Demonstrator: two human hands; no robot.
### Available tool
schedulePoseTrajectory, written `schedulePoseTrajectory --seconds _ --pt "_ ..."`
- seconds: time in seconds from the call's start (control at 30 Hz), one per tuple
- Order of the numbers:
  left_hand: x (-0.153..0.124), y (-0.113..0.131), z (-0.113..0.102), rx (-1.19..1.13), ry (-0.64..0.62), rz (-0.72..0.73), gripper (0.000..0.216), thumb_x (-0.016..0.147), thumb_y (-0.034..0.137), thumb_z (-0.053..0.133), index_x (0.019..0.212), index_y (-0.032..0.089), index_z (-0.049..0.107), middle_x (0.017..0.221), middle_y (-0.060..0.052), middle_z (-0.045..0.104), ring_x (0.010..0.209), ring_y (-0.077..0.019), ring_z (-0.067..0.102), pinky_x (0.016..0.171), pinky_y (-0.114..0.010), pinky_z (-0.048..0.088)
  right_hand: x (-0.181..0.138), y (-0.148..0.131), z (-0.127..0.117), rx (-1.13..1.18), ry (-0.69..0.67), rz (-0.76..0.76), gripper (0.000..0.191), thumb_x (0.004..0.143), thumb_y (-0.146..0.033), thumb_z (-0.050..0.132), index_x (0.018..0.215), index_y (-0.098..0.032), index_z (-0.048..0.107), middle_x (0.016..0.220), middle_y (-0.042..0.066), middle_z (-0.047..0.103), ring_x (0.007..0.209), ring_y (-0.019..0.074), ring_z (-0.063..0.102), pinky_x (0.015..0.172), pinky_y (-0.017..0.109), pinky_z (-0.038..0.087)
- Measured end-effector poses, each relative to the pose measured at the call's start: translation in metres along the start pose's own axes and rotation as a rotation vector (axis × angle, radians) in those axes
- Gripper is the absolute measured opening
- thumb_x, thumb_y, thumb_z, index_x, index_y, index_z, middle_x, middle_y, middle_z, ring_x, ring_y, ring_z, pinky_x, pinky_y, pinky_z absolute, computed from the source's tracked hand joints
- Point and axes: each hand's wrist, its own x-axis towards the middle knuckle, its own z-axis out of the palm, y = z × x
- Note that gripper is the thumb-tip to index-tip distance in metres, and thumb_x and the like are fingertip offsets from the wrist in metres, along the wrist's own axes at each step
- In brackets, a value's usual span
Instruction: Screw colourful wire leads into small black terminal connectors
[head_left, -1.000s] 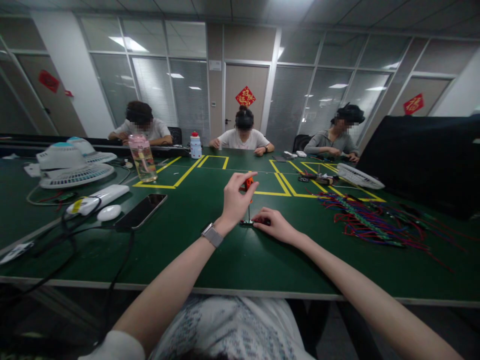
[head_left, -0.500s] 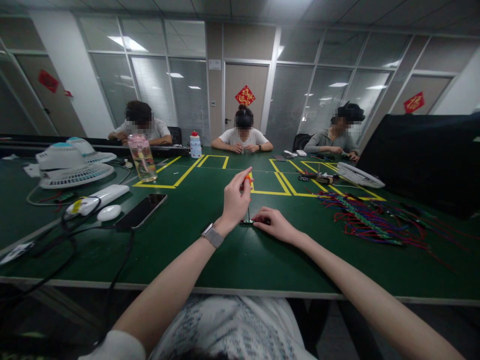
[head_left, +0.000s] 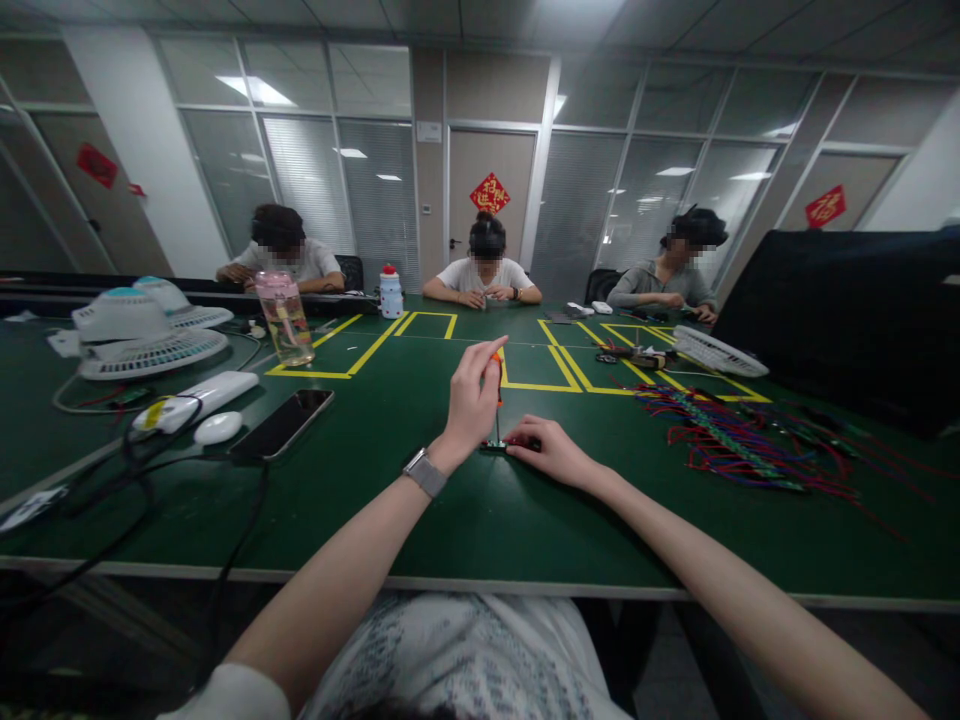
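One wide green table (head_left: 480, 530) carries the work, and its smooth top looks like the first hazard: a small piece pressed against it could skate sideways if the pressure eases. Well apart to the right, a loose tangle of red and blue wires (head_left: 739, 440) sprawls where a swinging forearm could snag it. The left hand (head_left: 471, 400) is closed around an orange-handled screwdriver (head_left: 498, 372), holding it upright with the fingers pinched high on the handle. Gripped that high, the shaft may wobble and the tip could jump free. The right hand (head_left: 551, 450) lies low with its fingers drawn together, clamped down on a small dark part (head_left: 496, 445) near the table's middle. Those fingers sit just beside the tip, so a slip would likely strike them. Whether the tip is truly seated cannot be told.
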Motion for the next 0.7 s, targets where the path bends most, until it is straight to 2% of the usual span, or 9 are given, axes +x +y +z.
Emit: schedulePoseTrajectory --seconds 0.13,0.3,0.5,0.6,0.7 --pt "-0.002 -0.005 0.003 -0.065 0.019 -0.053 0.030 0.095 0.025 0.045 0.121 0.021 0.059 0.109 -0.007 0.066 0.087 -0.0139 0.065 0.076 -0.026 0.053 0.000 -0.001 -0.001 -0.009 -0.002 -0.012 0.016 0.086 -0.026 0.061 0.092 -0.017 0.072 0.082 0.004 0.059 0.073 0.0141 0.057 0.068 0.027 0.045" --pt "-0.001 -0.001 0.001 0.047 0.030 0.001 0.020 0.087 0.029 0.062 0.105 0.022 0.068 0.093 -0.003 0.062 0.086 -0.0138 0.060 0.073 -0.023 0.051 -0.002 -0.001 -0.002 -0.036 -0.011 -0.018 0.016 0.085 -0.026 0.061 0.091 -0.016 0.072 0.083 0.004 0.060 0.072 0.0143 0.057 0.068 0.027 0.045" --pt "0.000 0.000 0.000 -0.002 -0.017 0.011 0.031 0.095 0.023 0.045 0.121 0.022 0.062 0.115 -0.008 0.060 0.103 -0.0156 0.060 0.085 -0.027 0.051 -0.001 -0.004 -0.011 -0.123 -0.011 -0.053 0.023 0.087 -0.035 0.061 0.100 -0.017 0.070 0.091 0.007 0.062 0.077 0.0164 0.060 0.072 0.030 0.049" --pt "-0.001 -0.004 0.001 -0.055 -0.036 -0.020 0.033 0.096 0.025 0.043 0.125 0.021 0.059 0.114 -0.008 0.064 0.099 -0.0164 0.063 0.083 -0.029 0.052 -0.005 -0.026 -0.032 -0.302 0.180 -0.162 0.022 0.089 -0.033 0.059 0.102 -0.017 0.069 0.094 0.010 0.064 0.086 0.0208 0.061 0.076 0.034 0.050" --pt "-0.002 -0.006 0.003 -0.056 -0.029 -0.031 0.032 0.096 0.026 0.046 0.124 0.021 0.060 0.109 -0.008 0.066 0.093 -0.0154 0.065 0.079 -0.027 0.053 -0.028 -0.064 -0.057 -0.513 0.452 -0.413 0.013 0.091 -0.023 0.055 0.090 -0.019 0.067 0.086 0.008 0.065 0.080 0.0198 0.060 0.074 0.035 0.050"
